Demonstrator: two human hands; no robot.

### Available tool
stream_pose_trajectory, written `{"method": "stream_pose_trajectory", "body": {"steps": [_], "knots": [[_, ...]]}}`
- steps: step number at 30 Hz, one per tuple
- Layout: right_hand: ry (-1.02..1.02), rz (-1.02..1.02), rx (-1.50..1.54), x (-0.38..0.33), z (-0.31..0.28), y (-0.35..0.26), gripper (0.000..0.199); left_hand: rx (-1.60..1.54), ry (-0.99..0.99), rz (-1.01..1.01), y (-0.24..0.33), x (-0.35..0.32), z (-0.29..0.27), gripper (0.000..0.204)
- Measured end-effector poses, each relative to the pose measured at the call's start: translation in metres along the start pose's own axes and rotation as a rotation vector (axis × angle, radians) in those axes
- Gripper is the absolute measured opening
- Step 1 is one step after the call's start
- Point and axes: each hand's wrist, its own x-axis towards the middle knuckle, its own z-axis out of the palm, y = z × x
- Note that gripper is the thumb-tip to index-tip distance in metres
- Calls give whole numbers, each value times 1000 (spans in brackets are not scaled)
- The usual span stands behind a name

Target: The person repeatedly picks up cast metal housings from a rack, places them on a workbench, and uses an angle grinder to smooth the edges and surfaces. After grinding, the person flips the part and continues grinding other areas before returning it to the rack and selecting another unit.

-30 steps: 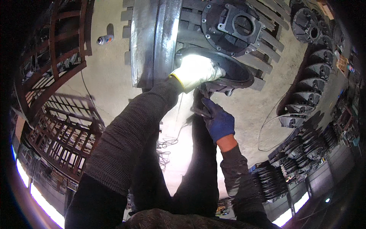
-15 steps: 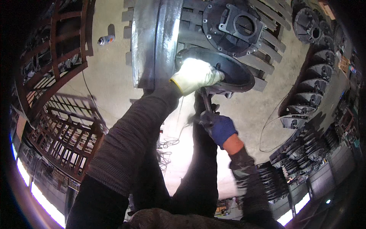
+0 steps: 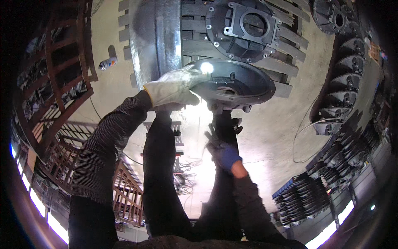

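My left hand (image 3: pixel 172 87), in a white glove with a yellow cuff edge, grips the left rim of a dark cast bell-shaped housing (image 3: pixel 248 79). The housing is tilted, its hollow side toward me, at the pallet's near edge. A bright light spot falls on its rim beside my fingers. Lower down, in front of my right leg, is my right hand (image 3: pixel 224 155) in a dark and blue glove with an orange cuff. It is closed around a dark rod-like tool (image 3: pixel 212 129), smeared by motion and apart from the housing. The tool's exact kind cannot be made out.
A larger cast housing (image 3: pixel 236 35) lies on the slatted pallet (image 3: pixel 286 66), beside a grey metal beam (image 3: pixel 155 41). A spray can (image 3: pixel 107 63) lies on the floor at left, near a brown metal rack (image 3: pixel 70 79). Rows of castings (image 3: pixel 346 79) line the right; cables trail on the floor.
My left hand has moved left from inside the housing to its rim. My right hand has drawn back toward me with the tool, away from the housing, which has tilted more toward me.
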Motion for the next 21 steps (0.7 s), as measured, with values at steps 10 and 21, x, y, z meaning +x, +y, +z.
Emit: {"method": "stream_pose_trajectory", "body": {"steps": [10,21], "knots": [[-21,-12,-246,108,80,15,33,17,-392,-281,21,46,-15,46],[99,-162,-213,112,48,0,26,-75,-302,-309,129,186,-35,72]]}}
